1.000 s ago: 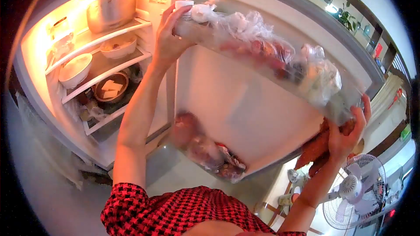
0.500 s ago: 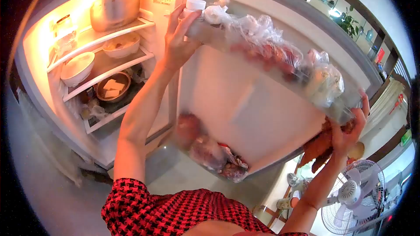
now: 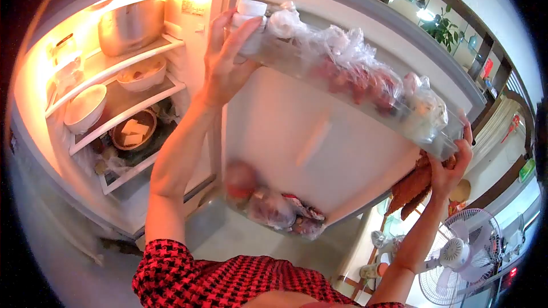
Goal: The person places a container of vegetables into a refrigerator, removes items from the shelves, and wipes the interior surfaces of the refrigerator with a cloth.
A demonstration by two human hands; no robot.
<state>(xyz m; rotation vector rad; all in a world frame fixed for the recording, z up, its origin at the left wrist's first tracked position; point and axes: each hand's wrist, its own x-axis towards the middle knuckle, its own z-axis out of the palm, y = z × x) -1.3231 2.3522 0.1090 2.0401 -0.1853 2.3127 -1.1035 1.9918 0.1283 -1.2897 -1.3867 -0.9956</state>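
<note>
A clear door bin (image 3: 291,60) spans the inner side of the open fridge door, held at both ends. My left hand (image 3: 228,63) is closed around its left end, fingers up beside a white-lidded jar (image 3: 252,8). At the far right end, my right hand (image 3: 451,165) grips the bin's corner, thumb below. Inside the bin lie knotted plastic bags: a whitish one (image 3: 285,23), one with red contents (image 3: 371,82) and one with pale yellowish contents (image 3: 428,111). Whether the bin is seated on the door or lifted off, I cannot tell.
The lit fridge on the left holds a metal pot (image 3: 131,25), white bowls (image 3: 85,108) and a dark bowl with pale blocks (image 3: 134,131). Bagged food sits in a lower door bin (image 3: 268,205). A white fan (image 3: 456,254) stands at lower right, near a brown hanging object (image 3: 414,188).
The view has shifted, with the fridge interior now farther left and slightly lower. Both hands keep their hold at the bin's ends; my left hand appears slightly lower.
</note>
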